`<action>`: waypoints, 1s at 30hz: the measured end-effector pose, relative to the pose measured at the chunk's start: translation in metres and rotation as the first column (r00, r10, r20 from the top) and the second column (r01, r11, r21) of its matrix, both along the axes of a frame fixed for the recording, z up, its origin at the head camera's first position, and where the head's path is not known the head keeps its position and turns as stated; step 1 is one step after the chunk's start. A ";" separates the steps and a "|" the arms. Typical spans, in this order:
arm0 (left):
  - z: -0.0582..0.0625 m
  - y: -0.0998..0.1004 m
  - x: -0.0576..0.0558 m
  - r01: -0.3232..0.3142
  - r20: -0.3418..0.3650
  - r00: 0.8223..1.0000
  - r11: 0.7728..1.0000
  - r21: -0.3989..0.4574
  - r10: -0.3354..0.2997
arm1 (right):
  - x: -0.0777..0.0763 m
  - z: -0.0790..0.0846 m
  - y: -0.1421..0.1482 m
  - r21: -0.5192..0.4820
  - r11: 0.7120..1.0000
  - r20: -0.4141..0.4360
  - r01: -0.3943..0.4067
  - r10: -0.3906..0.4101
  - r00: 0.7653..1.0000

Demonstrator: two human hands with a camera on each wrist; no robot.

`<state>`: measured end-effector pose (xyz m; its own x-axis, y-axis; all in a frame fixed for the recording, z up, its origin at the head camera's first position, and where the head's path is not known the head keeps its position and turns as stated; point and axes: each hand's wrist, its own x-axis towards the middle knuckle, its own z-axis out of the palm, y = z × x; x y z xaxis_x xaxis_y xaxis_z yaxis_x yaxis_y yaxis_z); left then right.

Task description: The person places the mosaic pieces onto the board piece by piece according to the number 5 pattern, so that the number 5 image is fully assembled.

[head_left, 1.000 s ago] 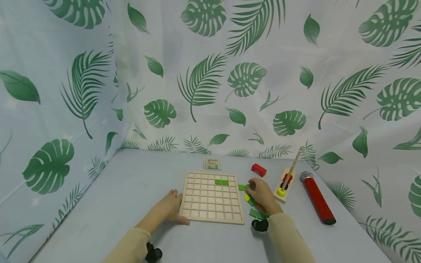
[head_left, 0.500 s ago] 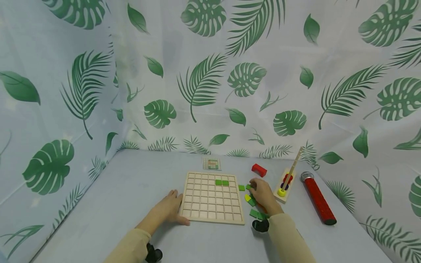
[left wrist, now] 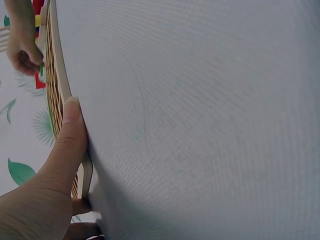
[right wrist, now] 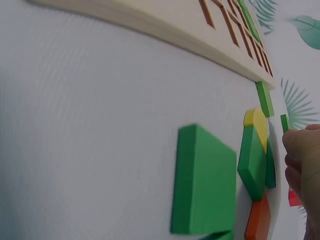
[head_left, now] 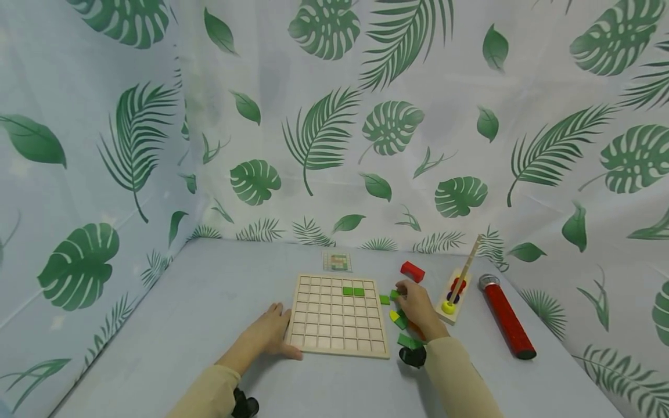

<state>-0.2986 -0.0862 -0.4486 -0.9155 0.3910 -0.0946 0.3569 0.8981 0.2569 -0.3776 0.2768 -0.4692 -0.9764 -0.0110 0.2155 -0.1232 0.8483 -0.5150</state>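
My left hand [head_left: 269, 331] rests at the near left corner of a wooden grid board [head_left: 334, 353], its straight thumb [left wrist: 70, 130] along the near edge and fingers along the left side. Two light green tiles [head_left: 353, 291] lie side by side in the board's upper rows. To the right of the board, my right hand [head_left: 417, 307] pinches a small green tile [right wrist: 284, 123] between thumb and fingertips. A similar loose tile [right wrist: 265, 99] lies against the board's right edge. Nearer me are a yellow piece [right wrist: 255, 122], green blocks [right wrist: 212, 180] and an orange piece [right wrist: 258, 218], partly under the right hand in the head view.
Behind the board lies a small pattern card [head_left: 337, 261]. A red block [head_left: 413, 271] sits beyond the right hand. Farther right stand a wooden base with a stick and coloured discs [head_left: 448, 307] and a red tube with a silver end [head_left: 507, 316].
The right hand has shifted slightly, and the pinched green tile now shows more clearly apart from the loose one beside the board. The left hand and the board have stayed in place.
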 end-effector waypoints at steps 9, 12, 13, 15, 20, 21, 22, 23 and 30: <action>-0.004 0.001 -0.001 -0.002 -0.016 1.000 1.000 -0.014 0.002 | -0.004 -0.002 -0.015 -0.050 0.998 -0.062 -0.032 0.029 0.998; -0.005 0.001 -0.001 -0.002 -0.015 1.000 1.000 -0.012 0.002 | -0.006 -0.002 -0.022 -0.052 0.997 -0.084 -0.050 0.045 0.995; -0.005 0.000 -0.001 -0.002 -0.014 1.000 1.000 -0.010 0.002 | -0.007 -0.002 -0.024 -0.049 0.997 -0.098 -0.065 0.060 0.993; -0.005 0.000 -0.001 -0.004 -0.015 1.000 1.000 -0.009 0.004 | -0.008 -0.002 -0.028 -0.039 0.994 -0.126 -0.099 0.093 0.988; -0.003 -0.001 0.000 -0.004 -0.019 1.000 1.000 -0.015 0.004 | -0.011 -0.001 -0.045 -0.050 0.984 -0.173 -0.170 0.159 0.972; -0.002 -0.001 0.000 -0.001 -0.022 1.000 1.000 -0.013 0.001 | -0.011 0.000 -0.048 -0.054 0.982 -0.178 -0.181 0.168 0.969; -0.001 -0.001 0.001 0.001 -0.023 1.000 1.000 -0.009 -0.002 | -0.012 0.000 -0.052 -0.062 0.980 -0.180 -0.191 0.177 0.968; 0.000 -0.001 0.001 0.004 -0.025 1.000 1.000 -0.003 -0.004 | -0.012 0.000 -0.054 -0.065 0.977 -0.181 -0.201 0.186 0.966; 0.001 -0.001 0.003 0.023 -0.037 0.999 1.000 0.009 -0.023 | -0.012 -0.001 -0.073 -0.090 0.964 -0.168 -0.252 0.234 0.957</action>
